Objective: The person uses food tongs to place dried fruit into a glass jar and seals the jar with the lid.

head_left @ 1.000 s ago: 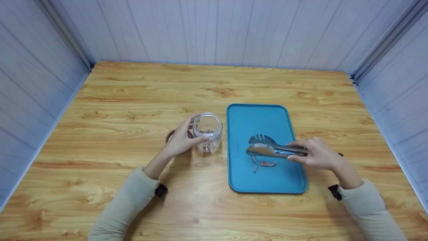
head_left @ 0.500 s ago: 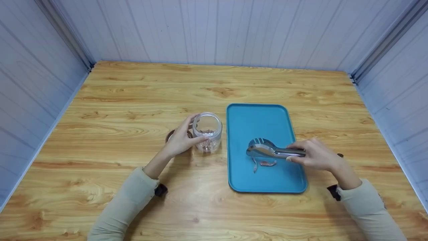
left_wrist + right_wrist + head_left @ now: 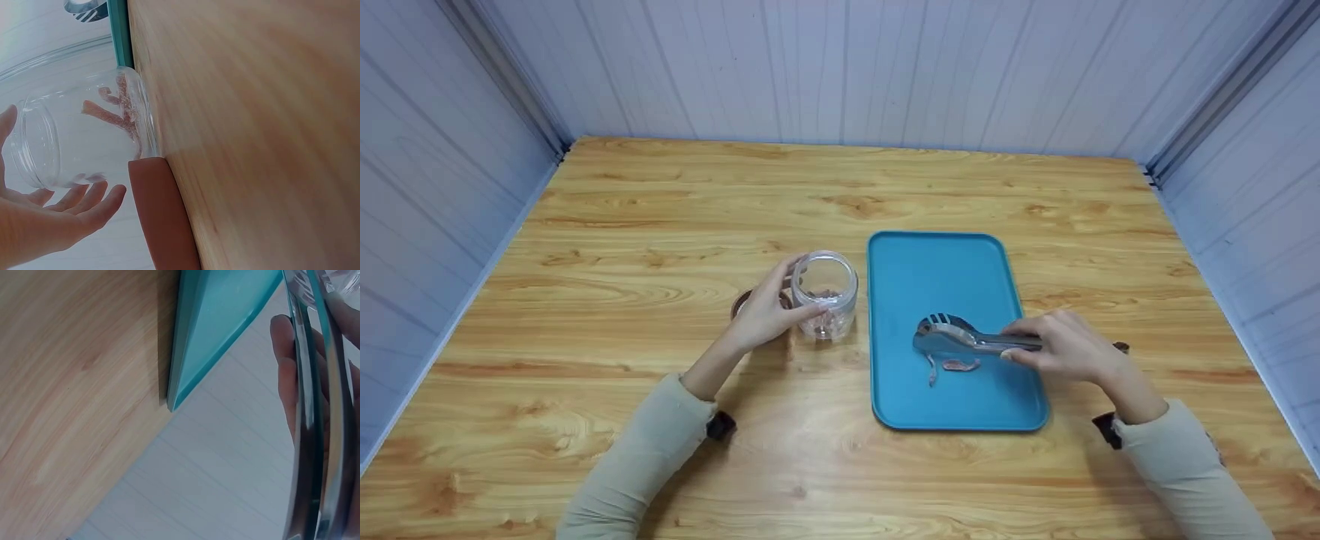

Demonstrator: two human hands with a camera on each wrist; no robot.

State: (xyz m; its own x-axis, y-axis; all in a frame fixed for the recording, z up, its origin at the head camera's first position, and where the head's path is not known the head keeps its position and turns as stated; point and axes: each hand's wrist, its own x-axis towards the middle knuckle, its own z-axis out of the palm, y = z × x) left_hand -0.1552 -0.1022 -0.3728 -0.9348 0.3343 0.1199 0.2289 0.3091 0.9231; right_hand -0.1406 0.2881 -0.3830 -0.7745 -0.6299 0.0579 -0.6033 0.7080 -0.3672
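Observation:
My left hand (image 3: 769,311) holds a clear jar (image 3: 844,319) by its side, thumb in front and fingers behind. Its mouth is uncovered, and reddish-brown dried strips (image 3: 121,112) lie at the bottom. In my right hand (image 3: 1065,345) are metal serving tongs (image 3: 949,336), gripped by the arms over the blue tray (image 3: 930,262). The tongs' heads are close together; whether anything is between them is hidden. Just in front of the heads, a thin pale strip (image 3: 932,373) and a short pinkish piece (image 3: 960,365) lie on the tray.
A round brown lid (image 3: 740,301) lies left of the jar, partly behind my left hand; its side shows in the left wrist view. The wooden table (image 3: 660,210) is bounded by pale panels (image 3: 810,67) at the back and sides.
My right hand has squeezed the tongs, so their spread heads have come together, slightly lower over the tray. The left hand and jar have stayed put.

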